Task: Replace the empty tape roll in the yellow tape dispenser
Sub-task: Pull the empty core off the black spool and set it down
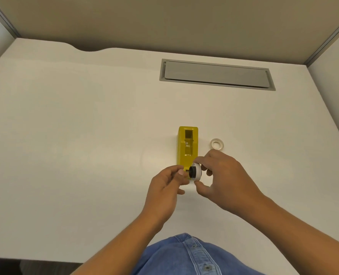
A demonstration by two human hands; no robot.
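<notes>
The yellow tape dispenser (187, 147) stands on the white desk (85, 135), and its roll cavity looks bare. Just above its near end, my right hand (222, 181) grips a white roll (257, 171) between thumb and fingers. A black spindle (192, 171) sticks out of the roll's left side. The fingertips of my left hand (168, 187) pinch the spindle's end. A second pale ring of tape (217, 144) lies flat on the desk to the right of the dispenser, apart from both hands.
A grey cable hatch (216, 74) is set flush into the desk at the back right. Beige partition walls (164, 20) close off the back and sides. My blue denim shirt (186, 257) shows at the near edge.
</notes>
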